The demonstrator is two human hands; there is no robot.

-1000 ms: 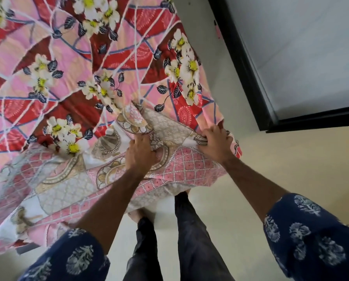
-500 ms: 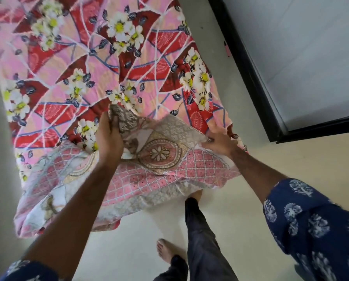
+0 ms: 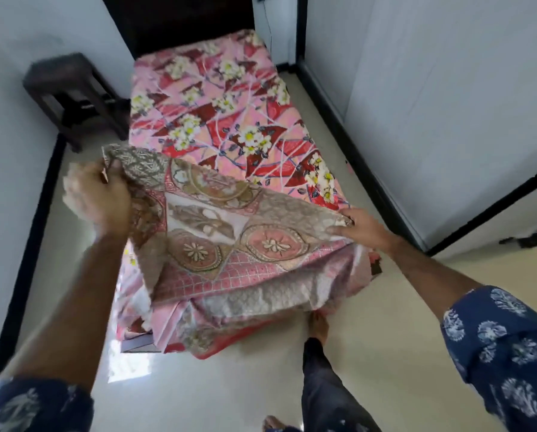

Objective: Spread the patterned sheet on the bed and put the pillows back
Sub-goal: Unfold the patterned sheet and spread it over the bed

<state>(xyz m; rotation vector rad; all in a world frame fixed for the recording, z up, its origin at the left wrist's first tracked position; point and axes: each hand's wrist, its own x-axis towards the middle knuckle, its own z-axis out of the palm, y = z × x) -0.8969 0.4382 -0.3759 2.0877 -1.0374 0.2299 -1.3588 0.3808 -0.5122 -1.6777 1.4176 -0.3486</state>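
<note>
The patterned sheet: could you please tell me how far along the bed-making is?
Early on. The bed already wears a pink floral cover. In hand: the left hand lifts one edge of the patterned sheet while the right hand holds the other; the rest is bunched at the foot. Left: spreading it up to the headboard and replacing the pillows, none in view.

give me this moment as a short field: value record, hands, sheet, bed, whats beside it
left hand: raised, gripping a corner of the patterned sheet
right hand: low, pinching the sheet's other edge
patterned sheet: bunched over the foot of the bed, hanging toward the floor, not yet spread
bed: covered by a pink floral sheet
pillows: none in view
dark stool: left of the bed
</note>
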